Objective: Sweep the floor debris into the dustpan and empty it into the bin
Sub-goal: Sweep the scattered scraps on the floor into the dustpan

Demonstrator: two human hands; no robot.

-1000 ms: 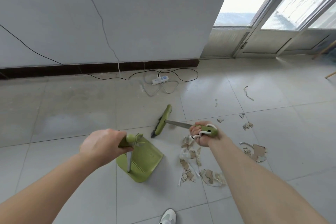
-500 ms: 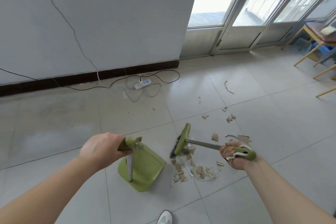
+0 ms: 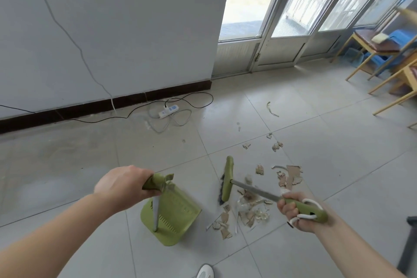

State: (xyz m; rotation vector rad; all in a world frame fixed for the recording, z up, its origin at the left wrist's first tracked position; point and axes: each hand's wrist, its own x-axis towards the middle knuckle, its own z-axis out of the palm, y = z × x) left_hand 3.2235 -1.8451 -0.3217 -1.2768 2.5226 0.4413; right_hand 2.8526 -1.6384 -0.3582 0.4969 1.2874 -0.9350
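My left hand [image 3: 123, 184] grips the green handle of the green dustpan [image 3: 173, 216], which stands on the tiled floor with its mouth facing right. My right hand [image 3: 293, 211] holds the green grip of the broom [image 3: 226, 179]; its green head rests on the floor just right of the dustpan. A pile of torn cardboard and paper debris [image 3: 246, 212] lies beneath the broom's metal shaft. More cardboard scraps [image 3: 290, 177] sit to the right, with small bits [image 3: 275, 146] farther back. No bin is in view.
A white power strip [image 3: 168, 110] and looped black cables lie by the wall's dark baseboard. Glass doors stand at the back right. Wooden chairs [image 3: 374, 52] and blue stools are at the far right. A dark object [image 3: 409, 248] edges in at lower right. My white shoe [image 3: 205, 272] shows below.
The view has swung right. The broom head has come down from the far side of the debris to beside the dustpan, and the scraps have gathered closer together. The dustpan has stayed put.
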